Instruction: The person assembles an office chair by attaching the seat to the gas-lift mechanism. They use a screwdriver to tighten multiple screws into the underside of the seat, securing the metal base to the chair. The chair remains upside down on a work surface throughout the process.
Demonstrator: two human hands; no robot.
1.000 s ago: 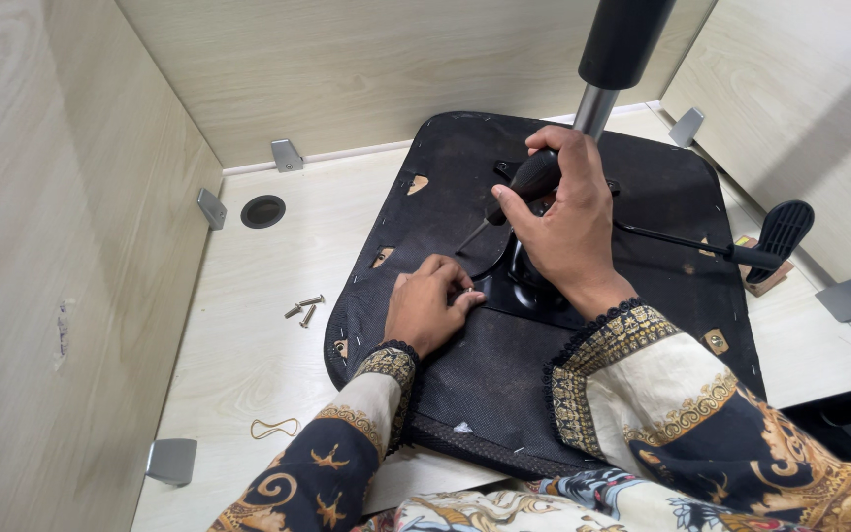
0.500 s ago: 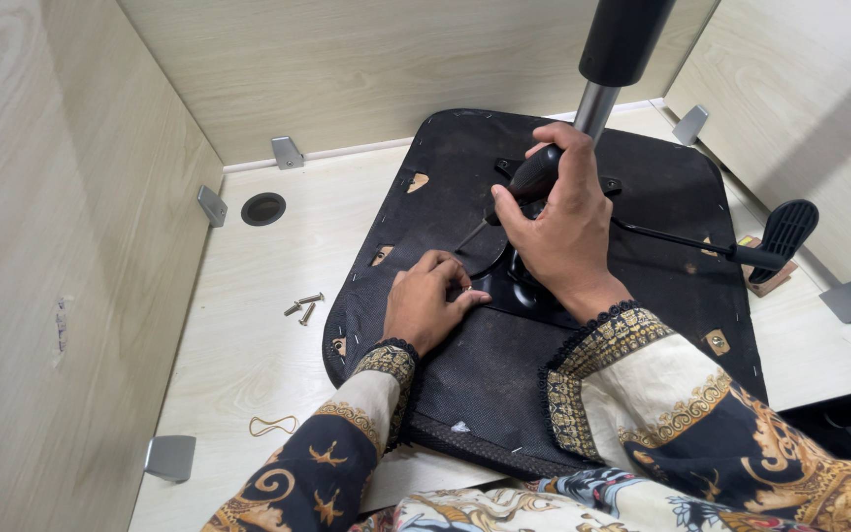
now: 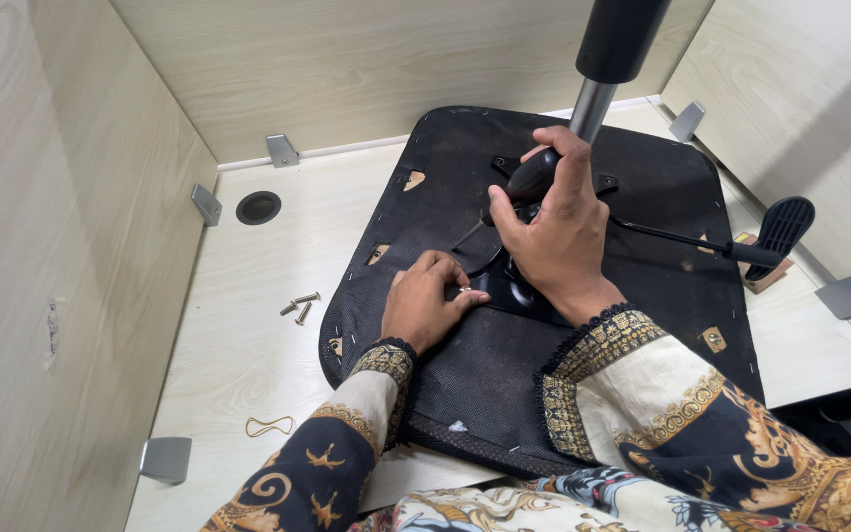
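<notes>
An upturned black chair seat [image 3: 445,394] lies on the pale table, its metal mechanism plate [image 3: 519,286] at the middle and a gas-lift column [image 3: 593,99] rising from it. My right hand [image 3: 554,232] grips a black screwdriver handle [image 3: 527,175] tilted down toward the plate. My left hand [image 3: 425,305] rests on the seat and pinches a small screw [image 3: 465,290] at the plate's left edge. A lever with a black paddle [image 3: 782,225] sticks out to the right.
Three loose screws [image 3: 299,307] lie on the table left of the seat. A rubber band [image 3: 268,427] lies near the front left. Wooden walls with metal brackets [image 3: 165,458] enclose the table; a round cable hole [image 3: 258,207] sits at the back left.
Both hands stay almost in place; my right hand has shifted slightly on the screwdriver handle.
</notes>
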